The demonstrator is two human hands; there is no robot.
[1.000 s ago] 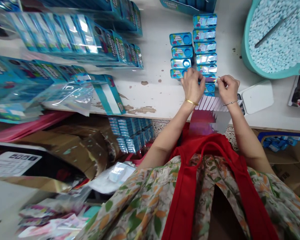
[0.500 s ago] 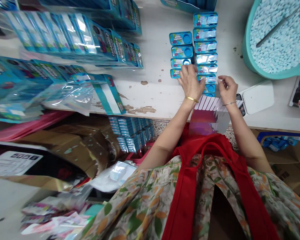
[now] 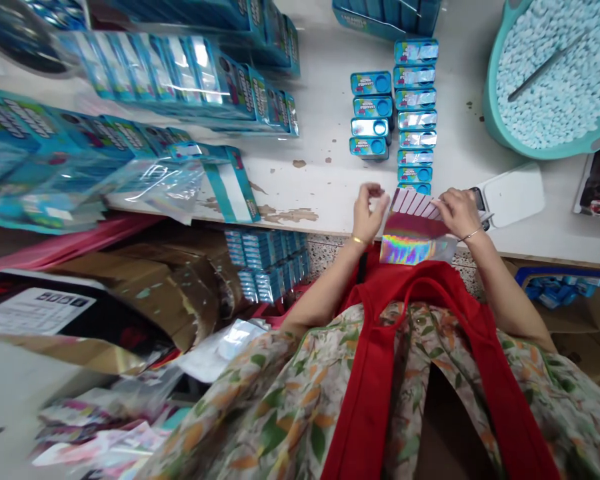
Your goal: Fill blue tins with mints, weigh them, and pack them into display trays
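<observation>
Sheet of pale strips (image 3: 414, 230), one, glossy and iridescent, lies at the front edge of the white, chipped table (image 3: 325, 190), its far right part under the right hand's (image 3: 460, 212) bent, nearly closed fingers; the left hand (image 3: 368, 217), thumb and forefinger slightly parted, is beside its left edge, contact indeterminable. Beyond stand rounded-rectangular blue tins (image 3: 371, 107), four at left and eight visible at right, several reading "CARAMELO"; one teal basin (image 3: 533, 151) contains pale-blue pellets.

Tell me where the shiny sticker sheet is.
In the head view, the iridescent sticker sheet is right of centre, overhanging the table's front edge, just below the near end of the longer row of tins, with the right hand at its upper right.
</observation>
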